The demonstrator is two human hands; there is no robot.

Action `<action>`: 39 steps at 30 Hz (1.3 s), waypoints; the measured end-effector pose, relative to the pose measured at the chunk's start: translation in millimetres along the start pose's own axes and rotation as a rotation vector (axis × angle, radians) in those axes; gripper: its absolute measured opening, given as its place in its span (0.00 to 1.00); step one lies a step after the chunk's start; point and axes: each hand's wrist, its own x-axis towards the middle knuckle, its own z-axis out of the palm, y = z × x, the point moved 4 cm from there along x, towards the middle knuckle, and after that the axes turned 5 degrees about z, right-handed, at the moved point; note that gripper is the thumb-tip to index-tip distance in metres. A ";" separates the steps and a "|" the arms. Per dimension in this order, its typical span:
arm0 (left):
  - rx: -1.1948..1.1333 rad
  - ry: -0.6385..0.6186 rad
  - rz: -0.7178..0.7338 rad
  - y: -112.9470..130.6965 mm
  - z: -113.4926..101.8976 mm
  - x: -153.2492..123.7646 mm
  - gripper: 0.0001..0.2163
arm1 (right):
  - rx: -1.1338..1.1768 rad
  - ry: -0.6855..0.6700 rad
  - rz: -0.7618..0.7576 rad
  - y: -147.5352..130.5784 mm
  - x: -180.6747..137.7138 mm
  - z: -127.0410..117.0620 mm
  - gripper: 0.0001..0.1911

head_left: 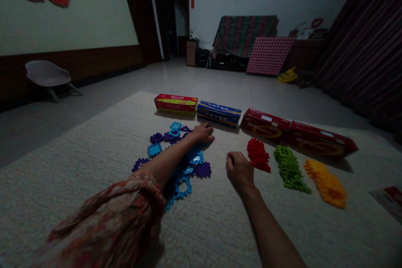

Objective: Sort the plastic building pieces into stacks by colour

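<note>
My left hand reaches across to the far right side of a loose heap of toothed plastic tiles, palm down with its fingers apart. Under and around my left forearm lie the light blue tiles and purple tiles; the arm hides part of them. My right hand rests on the mat with curled fingers, and no object shows in it. Just right of it is a pile of red tiles. Farther right are the green tiles and the orange-yellow tiles.
Behind the tiles, a red-and-yellow box, a blue box and two dark red boxes form a row on the pale mat. A small chair stands at left. A checked panel leans at the back.
</note>
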 end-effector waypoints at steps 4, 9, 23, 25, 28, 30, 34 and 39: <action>0.013 -0.071 0.029 -4.7 -9.0 -19.3 0.21 | -0.005 0.008 -0.007 0.0 0.6 0.0 0.11; 0.036 -0.083 0.048 -20.8 -19.2 -45.0 0.16 | -0.010 -0.003 -0.003 0.2 0.8 1.3 0.13; -0.173 0.236 -0.593 -162.4 -29.0 -60.3 0.22 | 0.002 0.018 -0.022 2.3 1.2 2.3 0.12; -0.207 0.262 -0.604 -168.3 -25.8 -59.7 0.24 | -0.001 0.024 -0.031 1.5 0.9 1.2 0.12; -0.270 0.327 -0.614 -171.1 -27.3 -59.0 0.25 | 0.000 0.029 -0.038 0.7 0.4 0.1 0.12; -0.331 0.358 -0.608 -172.0 -31.4 -60.1 0.21 | 0.000 0.033 -0.036 0.7 0.3 -0.1 0.12; -0.479 0.342 -0.568 -173.8 -40.8 -68.7 0.15 | -0.002 0.036 -0.027 1.4 0.9 0.5 0.12; -0.636 0.156 -0.537 -171.6 -43.0 -79.3 0.13 | -0.009 0.031 -0.027 1.8 1.7 0.3 0.12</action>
